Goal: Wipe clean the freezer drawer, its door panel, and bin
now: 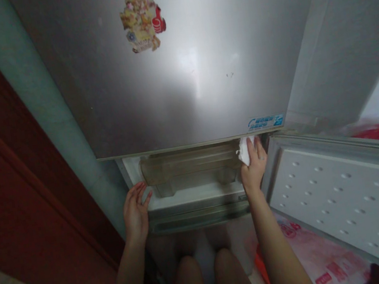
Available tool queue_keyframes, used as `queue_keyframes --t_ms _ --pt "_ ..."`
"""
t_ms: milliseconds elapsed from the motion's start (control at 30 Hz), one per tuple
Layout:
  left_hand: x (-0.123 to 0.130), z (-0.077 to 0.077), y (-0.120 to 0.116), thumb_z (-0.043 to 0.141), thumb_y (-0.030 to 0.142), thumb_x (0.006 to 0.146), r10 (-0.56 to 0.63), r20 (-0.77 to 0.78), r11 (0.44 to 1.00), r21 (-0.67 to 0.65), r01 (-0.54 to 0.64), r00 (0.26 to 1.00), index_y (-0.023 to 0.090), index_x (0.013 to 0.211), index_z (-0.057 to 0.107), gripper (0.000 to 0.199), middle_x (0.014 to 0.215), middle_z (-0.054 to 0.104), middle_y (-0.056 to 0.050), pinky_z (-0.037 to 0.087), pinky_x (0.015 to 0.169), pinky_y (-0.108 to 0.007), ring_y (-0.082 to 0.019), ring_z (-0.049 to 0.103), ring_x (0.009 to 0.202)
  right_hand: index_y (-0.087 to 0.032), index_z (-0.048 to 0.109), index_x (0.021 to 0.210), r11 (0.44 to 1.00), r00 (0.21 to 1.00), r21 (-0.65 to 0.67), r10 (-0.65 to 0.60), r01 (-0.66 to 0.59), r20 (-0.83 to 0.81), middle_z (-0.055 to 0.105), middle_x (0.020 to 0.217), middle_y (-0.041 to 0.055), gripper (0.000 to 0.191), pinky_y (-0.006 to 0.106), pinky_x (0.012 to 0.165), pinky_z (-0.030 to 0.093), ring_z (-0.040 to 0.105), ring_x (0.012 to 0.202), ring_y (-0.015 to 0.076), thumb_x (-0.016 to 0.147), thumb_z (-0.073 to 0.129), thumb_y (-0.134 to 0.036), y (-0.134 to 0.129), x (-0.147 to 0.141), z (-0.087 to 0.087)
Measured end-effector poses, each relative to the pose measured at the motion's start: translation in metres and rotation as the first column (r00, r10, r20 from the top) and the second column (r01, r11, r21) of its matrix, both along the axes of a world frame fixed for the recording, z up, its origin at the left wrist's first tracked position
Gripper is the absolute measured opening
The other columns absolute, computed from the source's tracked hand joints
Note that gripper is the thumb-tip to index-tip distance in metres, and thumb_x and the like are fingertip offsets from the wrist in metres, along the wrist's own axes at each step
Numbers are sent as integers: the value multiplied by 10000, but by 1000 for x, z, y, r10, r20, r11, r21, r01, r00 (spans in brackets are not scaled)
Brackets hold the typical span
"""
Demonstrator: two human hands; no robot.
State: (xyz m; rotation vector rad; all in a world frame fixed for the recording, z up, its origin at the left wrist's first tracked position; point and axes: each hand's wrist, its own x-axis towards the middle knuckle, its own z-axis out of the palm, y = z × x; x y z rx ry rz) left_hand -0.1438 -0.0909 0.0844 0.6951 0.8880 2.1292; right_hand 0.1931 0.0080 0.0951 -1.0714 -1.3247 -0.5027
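Below the closed upper door of a silver refrigerator [116,100], a lower compartment stands open, with a translucent drawer [188,163] inside it. My right hand [254,165] presses a crumpled white tissue [245,151] at the compartment's upper right side, its fingers wrapped over the tissue. At the lower left, my left hand [136,208] is beside the compartment's edge, fingers apart and holding nothing. Its fingertips are near the drawer's left corner; whether they touch the frame I cannot tell.
The lower refrigerator door [346,200] is swung out to the right, its dimpled inner panel showing. Under it lies a pink-printed plastic bag [328,254]. A dark red wooden door frame [38,168] borders the left. My knees [190,271] are close in front of the compartment.
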Motion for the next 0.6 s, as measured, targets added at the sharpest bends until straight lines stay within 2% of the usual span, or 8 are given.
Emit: queue_keyframes --t_ms 133,233,333,467,600 --pt "0 -1 1 723 302 691 7 10 1000 2 -7 1000 209 825 705 165 1075 645 -58 475 943 -399 -251 534 1179 -223 507 1398 997 998 -71 -13 17 59 447 1502 91 758 533 1118 318 333 1415 265 681 396 -5 -9 -3 2" --pt "2 0 1 722 298 692 10 12 1000 9 -10 1000 210 827 704 162 1080 643 -55 476 937 -398 -244 535 1170 -240 497 1401 989 991 -132 -45 61 124 434 1516 82 755 633 1136 195 256 1456 290 695 386 4 -18 -16 4" --pt "2 0 0 728 300 689 4 14 1000 2 -4 1000 208 822 702 164 1075 643 -55 477 932 -397 -239 539 1156 -255 453 1429 987 982 -152 -18 47 191 408 1534 72 801 652 1149 118 222 1475 278 678 386 14 -23 -25 4" --pt "0 0 0 740 295 680 -9 11 1000 -1 9 1000 210 821 705 169 1067 643 -50 478 934 -386 -231 543 1148 -278 393 1467 990 964 -138 28 9 264 304 1590 45 846 599 1170 152 178 1491 259 675 387 19 -22 -17 -1" --pt "1 0 1 746 302 679 -3 1 1000 8 3 1000 215 818 710 167 1076 640 -48 490 914 -364 -230 540 1156 -236 334 1501 990 978 -144 29 1 204 259 1607 63 890 582 1165 201 162 1494 259 653 371 32 -17 1 -5"
